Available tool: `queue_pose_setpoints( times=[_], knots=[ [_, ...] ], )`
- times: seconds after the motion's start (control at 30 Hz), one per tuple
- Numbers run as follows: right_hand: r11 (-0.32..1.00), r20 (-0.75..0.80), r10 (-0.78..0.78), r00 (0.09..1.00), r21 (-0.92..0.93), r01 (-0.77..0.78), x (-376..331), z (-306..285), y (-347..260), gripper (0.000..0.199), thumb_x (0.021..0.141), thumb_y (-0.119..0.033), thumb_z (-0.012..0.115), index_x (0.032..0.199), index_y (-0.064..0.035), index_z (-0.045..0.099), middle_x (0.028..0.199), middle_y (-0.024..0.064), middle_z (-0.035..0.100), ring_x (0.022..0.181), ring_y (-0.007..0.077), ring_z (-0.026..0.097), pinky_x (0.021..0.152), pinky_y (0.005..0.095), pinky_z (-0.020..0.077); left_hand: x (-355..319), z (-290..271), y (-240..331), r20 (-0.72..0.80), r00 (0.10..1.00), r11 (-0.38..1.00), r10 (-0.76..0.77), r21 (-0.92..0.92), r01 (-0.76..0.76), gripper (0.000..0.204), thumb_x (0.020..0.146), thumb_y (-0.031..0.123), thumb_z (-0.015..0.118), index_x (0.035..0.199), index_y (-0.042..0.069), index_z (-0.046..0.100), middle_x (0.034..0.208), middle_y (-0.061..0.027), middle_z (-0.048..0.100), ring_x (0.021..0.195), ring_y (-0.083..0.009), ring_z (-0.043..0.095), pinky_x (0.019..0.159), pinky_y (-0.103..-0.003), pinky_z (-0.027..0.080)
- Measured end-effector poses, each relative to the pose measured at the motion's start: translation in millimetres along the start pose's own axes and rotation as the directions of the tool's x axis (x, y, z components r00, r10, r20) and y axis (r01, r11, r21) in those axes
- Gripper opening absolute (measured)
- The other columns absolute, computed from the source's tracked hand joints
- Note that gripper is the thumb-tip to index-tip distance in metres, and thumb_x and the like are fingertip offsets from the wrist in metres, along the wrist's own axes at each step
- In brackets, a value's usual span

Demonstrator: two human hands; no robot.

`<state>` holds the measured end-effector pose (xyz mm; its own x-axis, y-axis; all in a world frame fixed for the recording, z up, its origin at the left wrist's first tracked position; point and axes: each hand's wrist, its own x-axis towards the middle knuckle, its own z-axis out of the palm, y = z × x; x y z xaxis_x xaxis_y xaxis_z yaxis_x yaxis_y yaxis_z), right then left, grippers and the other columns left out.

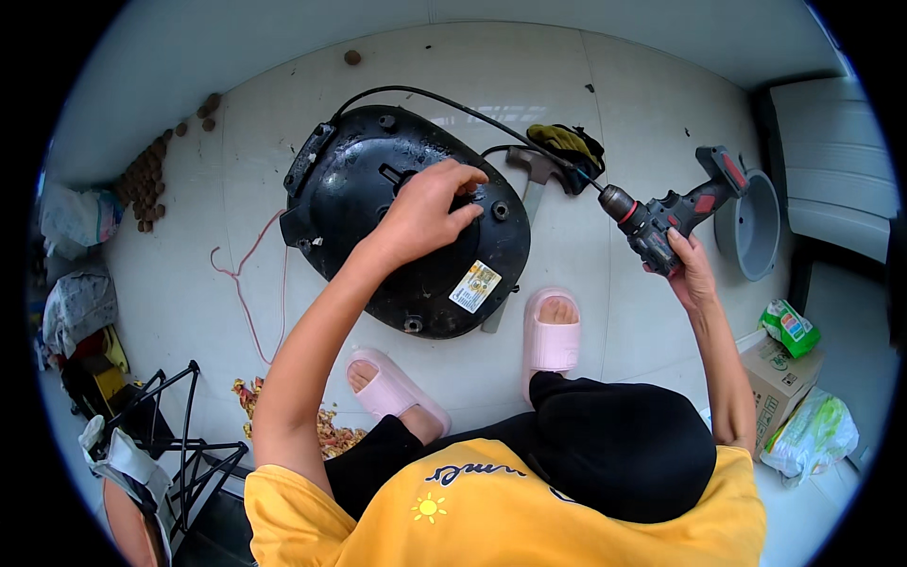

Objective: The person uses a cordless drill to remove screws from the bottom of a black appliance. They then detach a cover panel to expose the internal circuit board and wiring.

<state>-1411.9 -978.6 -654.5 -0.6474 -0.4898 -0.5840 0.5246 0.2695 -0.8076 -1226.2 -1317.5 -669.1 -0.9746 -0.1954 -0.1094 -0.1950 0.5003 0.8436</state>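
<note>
A black rounded appliance (354,180), seemingly a cooker turned bottom up, lies on the floor before me. It has a yellow-and-white label (474,286) and several recessed screw holes. My left hand (430,210) is over its middle, thumb and fingers apart; whether it touches the base, I cannot tell. My right hand (694,269) grips a black-and-red cordless drill (657,227) at the rear of its body. The drill's long thin bit (588,178) points up and left, beyond the appliance's right side. A black cord (444,96) arcs from the appliance toward the bit.
A hammer (537,168) lies against the appliance's right side, near an olive-and-black cloth item (567,144). Grey basin (748,227) and cardboard box (777,373) stand right. Pink wire hanger (244,274), folding frame (184,444) and walnut-like pile (144,184) are left. Pink slippers (553,331) are below.
</note>
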Motion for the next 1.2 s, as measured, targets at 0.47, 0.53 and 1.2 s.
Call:
queue_pose_setpoints(
  times=[0.47, 0.53, 1.2],
  knots=[
    [0.764, -0.025, 0.158, 0.987, 0.636, -0.106, 46.5, -41.7, 134.4, 0.049, 0.089, -0.035, 0.061, 0.128, -0.0101, 0.045, 0.119, 0.0134, 0.057, 0.105, 0.0248, 0.059, 0.079, 0.0391, 0.0526, 24.8, 38.5, 11.5, 0.319, 0.914, 0.657, 0.249, 0.638, -0.402, 0.021, 0.076, 0.018, 0.068, 0.086, 0.007, 0.053, 0.086, -0.0059, 0.051, 0.086, -0.0239, 0.051, 0.074, -0.035, 0.039],
    [0.755, -0.016, 0.155, 0.988, 0.647, -0.108, 51.5, -39.2, 136.6, 0.049, 0.089, -0.035, 0.061, 0.128, -0.01, 0.046, 0.118, 0.0133, 0.058, 0.105, 0.0247, 0.058, 0.079, 0.0392, 0.0526, 24.1, 40.2, 13.1, 0.319, 0.916, 0.653, 0.245, 0.643, -0.399, 0.018, 0.077, 0.016, 0.066, 0.085, 0.008, 0.053, 0.086, -0.0055, 0.051, 0.085, -0.0231, 0.051, 0.074, -0.035, 0.038],
    [0.914, -0.174, 0.404, 0.898, 0.053, -0.401, 71.3, -19.8, 109.4, 0.066, 0.086, -0.056, 0.052, 0.111, 0.0055, 0.052, 0.09, 0.0166, 0.064, 0.069, 0.0275, 0.067, 0.057, 0.037, 0.059, -40.0, 10.6, 79.6, 0.177, 0.915, 0.482, 0.362, 0.805, -0.346, 0.031, 0.074, 0.018, 0.069, 0.096, -0.002, 0.06, 0.091, -0.0107, 0.059, 0.079, -0.0237, 0.056, 0.072, -0.038, 0.041]
  ],
)
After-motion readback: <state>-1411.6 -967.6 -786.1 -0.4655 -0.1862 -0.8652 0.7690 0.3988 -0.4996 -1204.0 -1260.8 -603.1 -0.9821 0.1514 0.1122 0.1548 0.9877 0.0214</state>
